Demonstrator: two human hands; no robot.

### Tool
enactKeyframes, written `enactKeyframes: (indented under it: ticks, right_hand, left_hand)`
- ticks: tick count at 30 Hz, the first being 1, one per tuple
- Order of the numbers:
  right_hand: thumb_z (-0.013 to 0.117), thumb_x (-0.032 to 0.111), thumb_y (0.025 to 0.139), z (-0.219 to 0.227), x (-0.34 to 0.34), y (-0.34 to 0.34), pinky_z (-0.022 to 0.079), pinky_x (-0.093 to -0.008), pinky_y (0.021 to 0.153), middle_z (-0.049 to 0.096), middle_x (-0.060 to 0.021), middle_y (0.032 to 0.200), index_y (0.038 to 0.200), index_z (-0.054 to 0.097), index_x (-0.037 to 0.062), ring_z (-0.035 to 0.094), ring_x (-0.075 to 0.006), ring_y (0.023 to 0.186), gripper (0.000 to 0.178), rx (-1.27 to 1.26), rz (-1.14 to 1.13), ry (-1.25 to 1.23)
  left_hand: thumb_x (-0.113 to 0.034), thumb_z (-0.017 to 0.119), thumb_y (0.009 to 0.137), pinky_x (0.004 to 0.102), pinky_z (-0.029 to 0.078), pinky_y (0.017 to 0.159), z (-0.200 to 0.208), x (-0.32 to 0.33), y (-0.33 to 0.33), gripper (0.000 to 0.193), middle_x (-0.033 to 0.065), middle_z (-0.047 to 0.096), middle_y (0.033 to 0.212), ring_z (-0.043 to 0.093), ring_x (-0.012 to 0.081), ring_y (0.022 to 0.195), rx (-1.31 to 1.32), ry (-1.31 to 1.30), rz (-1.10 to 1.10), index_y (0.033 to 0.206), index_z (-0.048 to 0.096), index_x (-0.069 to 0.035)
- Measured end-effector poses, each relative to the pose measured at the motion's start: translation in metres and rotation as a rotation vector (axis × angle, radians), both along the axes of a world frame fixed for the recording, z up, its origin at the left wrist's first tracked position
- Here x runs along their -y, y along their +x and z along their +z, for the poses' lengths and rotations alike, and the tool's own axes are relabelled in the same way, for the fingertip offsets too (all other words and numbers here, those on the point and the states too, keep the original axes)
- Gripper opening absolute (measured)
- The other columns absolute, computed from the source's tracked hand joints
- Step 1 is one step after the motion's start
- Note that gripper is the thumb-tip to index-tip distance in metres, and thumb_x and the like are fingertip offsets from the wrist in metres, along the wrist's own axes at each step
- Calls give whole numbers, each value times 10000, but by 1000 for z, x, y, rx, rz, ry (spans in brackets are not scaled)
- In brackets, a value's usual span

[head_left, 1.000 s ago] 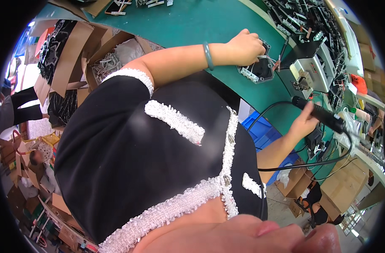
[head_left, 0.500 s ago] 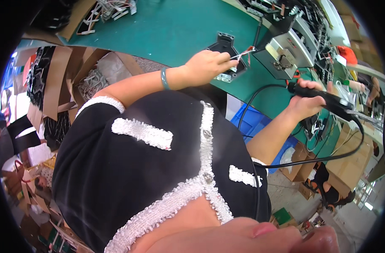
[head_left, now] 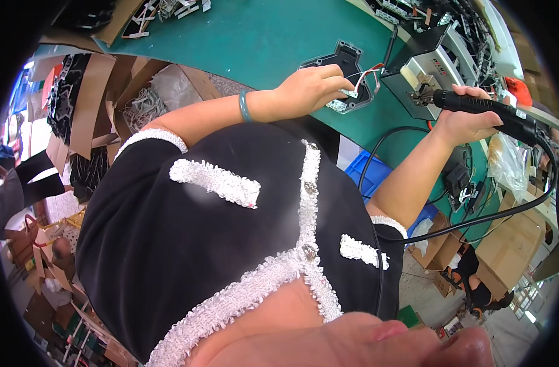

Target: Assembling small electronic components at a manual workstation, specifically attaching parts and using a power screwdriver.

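Note:
My right hand (head_left: 466,125) is wrapped round a black corded electric screwdriver (head_left: 517,122). The driver's tip end points left, at the front of a grey and black box-shaped screw feeder (head_left: 440,68); whether the bit touches it I cannot tell. My left hand (head_left: 310,92) is closed, pinching a small white part (head_left: 351,93) with thin red and white wires (head_left: 369,71) attached. Under and beyond those fingers lies a black plastic housing (head_left: 348,54) on the green table (head_left: 249,40), partly covered by the hand.
Metal and black parts (head_left: 402,13) are heaped behind the feeder. The driver's black cable (head_left: 475,226) loops at the right. A blue bin (head_left: 364,173) sits below the table edge; cardboard boxes (head_left: 87,116) stand at the left. Another person (head_left: 475,284) is at the lower right.
My right hand has brought the screwdriver up to the feeder's front, with its tip end now beside it. My left hand keeps the small part over the housing. The whole view has shifted slightly.

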State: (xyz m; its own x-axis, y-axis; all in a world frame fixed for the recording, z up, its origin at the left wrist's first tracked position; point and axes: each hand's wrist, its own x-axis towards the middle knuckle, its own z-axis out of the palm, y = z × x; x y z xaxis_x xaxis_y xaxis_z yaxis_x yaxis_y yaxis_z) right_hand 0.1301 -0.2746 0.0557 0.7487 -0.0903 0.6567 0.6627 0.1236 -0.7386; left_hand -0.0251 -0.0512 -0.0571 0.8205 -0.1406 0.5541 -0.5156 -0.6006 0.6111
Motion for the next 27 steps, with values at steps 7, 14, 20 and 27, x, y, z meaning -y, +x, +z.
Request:
enactKeyframes:
  ticks: [7, 14, 20, 27]
  right_hand:
    - [452, 828, 773, -4, 8, 2, 567, -410, 541, 592, -137, 693, 1316, 354, -7, 584, -260, 527, 1001, -21, -34, -79]
    - [412, 802, 816, -19, -18, -50, 557, -408, 547, 601, -127, 724, 1355, 342, 82, 594, -237, 561, 902, -128, 134, 16]
    - [399, 776, 845, -19, -51, -81, 564, -395, 555, 608, -135, 750, 1371, 297, 76, 598, -235, 570, 881, -60, 210, 11]
    - [414, 767, 850, -26, -60, -81, 569, -397, 564, 607, -130, 755, 1375, 278, 62, 597, -232, 572, 890, -97, 260, -14]
  left_hand:
    - [-147, 664, 878, 367, 505, 665, -5, 4, 4, 156, 59, 626, 885, 625, 258, 782, -47, -97, 13, 1030, 646, -114]
    - [-155, 672, 872, 338, 494, 628, -2, 0, 0, 143, 43, 611, 848, 615, 219, 733, -97, -93, -24, 1000, 636, -101]
    - [-130, 662, 853, 352, 497, 649, -6, 0, 1, 141, 58, 611, 862, 619, 236, 749, -76, -47, -39, 979, 630, -75]
    - [-157, 668, 866, 362, 503, 659, -9, 1, 1, 150, 71, 619, 884, 629, 248, 771, -81, -64, -31, 984, 632, -72]
